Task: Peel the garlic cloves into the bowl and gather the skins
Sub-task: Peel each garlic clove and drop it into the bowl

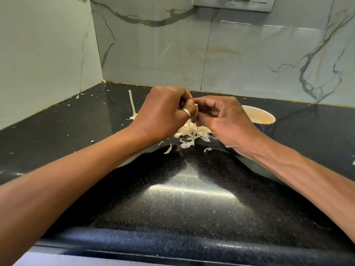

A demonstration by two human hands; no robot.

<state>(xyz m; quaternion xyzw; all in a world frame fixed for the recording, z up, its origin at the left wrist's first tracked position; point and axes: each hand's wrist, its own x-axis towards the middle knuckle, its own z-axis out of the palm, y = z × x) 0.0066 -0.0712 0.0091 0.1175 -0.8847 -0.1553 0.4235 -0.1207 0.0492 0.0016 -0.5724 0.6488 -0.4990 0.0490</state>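
Head view: both hands work one clove over the skins

Left hand (163, 112) and right hand (224, 120) meet at mid-scene, raised a little above the glossy black speckled stone surface (182, 198). The left hand's fingers are curled in and its thumb presses a small pale garlic clove (196, 105) against them. A thin silver ring (186, 112) sits on one of its fingers. The right hand comes in from the right with thumb and forefinger pinched onto the same clove, and its other fingers are folded under. Only a sliver of the clove shows between the fingertips, so how much skin it carries cannot be told.

Directly below the hands lies a loose heap of papery cream-white garlic skins (194, 132). A few stray flakes lie just nearer, and small specks are scattered off to the left. A long pale dried garlic stalk (132, 104) lies on the surface left of the left hand, pointing towards the far wall.

A round bowl, white inside with an orange smear and dark blue patterned outside (259, 115), stands on the surface just right of and beyond the right hand, partly hidden by it. What it holds cannot be made out.

White marble-look wall tiles with grey veins (249, 54) close the far side and the left, and a grey switch plate (234, 2) sits at the top edge
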